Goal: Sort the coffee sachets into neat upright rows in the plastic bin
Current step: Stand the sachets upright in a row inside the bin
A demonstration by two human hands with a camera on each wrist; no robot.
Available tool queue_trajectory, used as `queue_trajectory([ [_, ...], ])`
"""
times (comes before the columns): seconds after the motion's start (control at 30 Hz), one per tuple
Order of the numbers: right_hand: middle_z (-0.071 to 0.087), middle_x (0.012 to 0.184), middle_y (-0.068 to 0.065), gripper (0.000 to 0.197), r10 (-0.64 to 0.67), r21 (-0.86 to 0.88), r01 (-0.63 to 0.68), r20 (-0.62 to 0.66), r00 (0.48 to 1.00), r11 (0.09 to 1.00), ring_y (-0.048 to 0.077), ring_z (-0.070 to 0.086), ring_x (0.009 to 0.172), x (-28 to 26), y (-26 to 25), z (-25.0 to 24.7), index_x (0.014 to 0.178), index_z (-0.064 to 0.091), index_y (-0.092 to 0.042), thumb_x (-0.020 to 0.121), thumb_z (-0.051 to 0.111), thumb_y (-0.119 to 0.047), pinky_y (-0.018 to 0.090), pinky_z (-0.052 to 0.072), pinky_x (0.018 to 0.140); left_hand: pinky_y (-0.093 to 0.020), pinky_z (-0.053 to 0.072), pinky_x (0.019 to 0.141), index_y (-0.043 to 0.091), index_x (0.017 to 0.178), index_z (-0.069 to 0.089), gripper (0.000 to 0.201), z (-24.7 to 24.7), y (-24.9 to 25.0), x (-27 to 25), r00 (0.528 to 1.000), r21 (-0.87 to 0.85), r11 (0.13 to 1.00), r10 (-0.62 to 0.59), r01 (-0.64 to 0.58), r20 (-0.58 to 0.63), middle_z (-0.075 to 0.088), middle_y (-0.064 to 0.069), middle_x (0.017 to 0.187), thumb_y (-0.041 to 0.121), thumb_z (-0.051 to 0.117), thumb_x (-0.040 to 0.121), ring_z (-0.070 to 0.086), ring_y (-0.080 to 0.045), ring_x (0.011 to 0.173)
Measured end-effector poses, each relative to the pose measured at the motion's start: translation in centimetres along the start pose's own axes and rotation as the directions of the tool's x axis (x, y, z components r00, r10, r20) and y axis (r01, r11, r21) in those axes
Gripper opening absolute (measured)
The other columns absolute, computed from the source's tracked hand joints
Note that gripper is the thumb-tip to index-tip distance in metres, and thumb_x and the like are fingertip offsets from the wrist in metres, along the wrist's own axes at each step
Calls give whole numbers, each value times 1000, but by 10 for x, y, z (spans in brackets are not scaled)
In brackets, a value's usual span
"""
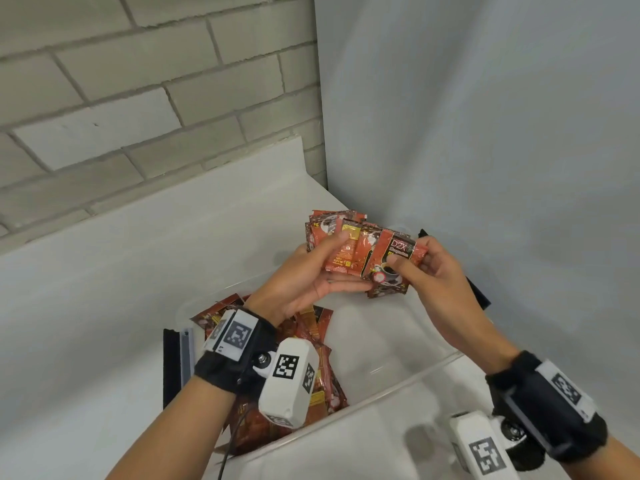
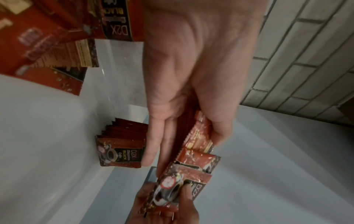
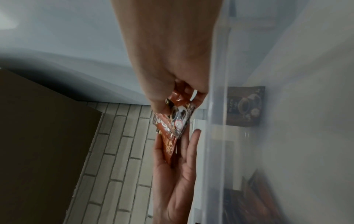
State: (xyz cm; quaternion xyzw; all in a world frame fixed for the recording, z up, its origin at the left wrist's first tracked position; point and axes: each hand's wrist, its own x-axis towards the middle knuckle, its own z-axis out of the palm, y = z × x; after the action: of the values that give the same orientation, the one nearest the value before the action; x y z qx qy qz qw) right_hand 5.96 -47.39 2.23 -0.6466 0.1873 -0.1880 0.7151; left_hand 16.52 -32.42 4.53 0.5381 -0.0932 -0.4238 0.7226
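A clear plastic bin [image 1: 381, 392] stands on a white table. My left hand [image 1: 346, 265] grips a small stack of red coffee sachets [image 1: 346, 254] above the bin, thumb on top and fingers underneath. My right hand [image 1: 408, 254] pinches one sachet [image 1: 398, 251] printed with a coffee cup at the right end of that stack. An upright row of sachets [image 1: 329, 223] stands in the bin's far corner. In the left wrist view my left hand [image 2: 191, 141] holds the stack [image 2: 199, 145] near the row [image 2: 122, 148]. In the right wrist view the pinched sachet [image 3: 174, 118] lies over my left palm.
A loose pile of sachets [image 1: 311, 344] fills the bin's near-left part, partly hidden by my left wrist. Black latches sit on the bin's left side [image 1: 171, 368] and right side [image 1: 478, 292]. A brick wall [image 1: 138, 98] and a grey panel [image 1: 485, 133] close the corner behind.
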Motion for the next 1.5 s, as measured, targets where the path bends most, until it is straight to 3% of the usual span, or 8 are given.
queue_trajectory([
  [0.2,74,101,3,27,21,56,-26,87,996,998,14,68,93,-2,0,3,107,66,-13,81,70,-7,20,54,73,-49,55,85,9,121,55,47,3,-4,-1,998,61,998,-18,14,60,67,-21,113,33,60,81,66,-36,102],
  [0.4,73,99,-1,22,12,129,-15,28,1000,992,11,68,91,1,0,2,109,61,-16,90,60,-5,19,52,71,-45,51,94,13,130,47,46,2,-1,-1,994,-17,997,-68,70,91,65,-20,118,36,51,90,63,-36,108],
  [0.63,69,95,-4,18,-82,-8,82,62,995,997,-2,66,83,-2,-2,4,103,55,-16,92,58,-2,13,50,69,-42,50,97,4,121,58,39,-2,-5,2,998,97,995,-43,38,52,66,-18,117,30,50,93,64,-31,109],
  [0.87,69,99,-2,23,-99,-40,102,74,992,994,1,67,86,-3,0,5,104,53,-20,92,57,-1,15,52,71,-38,53,93,7,117,61,40,-3,-4,1,996,162,985,50,-62,75,69,-10,112,29,56,85,64,-21,109],
  [1.07,69,91,-10,22,-126,-14,126,-53,991,992,-1,66,81,-1,-1,3,101,54,-26,93,57,-5,17,53,70,-35,55,87,-5,119,55,27,-10,0,2,993,214,972,79,-95,84,66,-11,113,7,47,97,65,-27,104],
  [1.17,69,95,-9,25,-134,-18,133,-48,990,991,-2,66,83,-2,-2,3,104,54,-27,93,57,-4,16,53,71,-30,56,80,10,114,57,27,-12,3,0,985,321,932,149,-169,88,71,-4,98,18,58,88,68,-21,91],
  [1.33,69,101,-7,27,-109,-52,109,-3,994,993,1,67,89,-3,-3,4,106,56,-27,93,58,-3,16,53,75,-31,57,79,13,102,65,33,-13,3,0,976,402,892,218,-204,13,73,-4,93,31,67,74,68,-19,84],
  [1.5,68,105,-2,26,-69,-36,71,69,995,997,0,67,89,-5,-3,5,117,52,-12,93,56,-2,15,52,72,-23,52,67,17,102,63,37,-10,3,2,962,460,858,271,-228,-30,71,3,86,36,68,71,64,-9,76],
])
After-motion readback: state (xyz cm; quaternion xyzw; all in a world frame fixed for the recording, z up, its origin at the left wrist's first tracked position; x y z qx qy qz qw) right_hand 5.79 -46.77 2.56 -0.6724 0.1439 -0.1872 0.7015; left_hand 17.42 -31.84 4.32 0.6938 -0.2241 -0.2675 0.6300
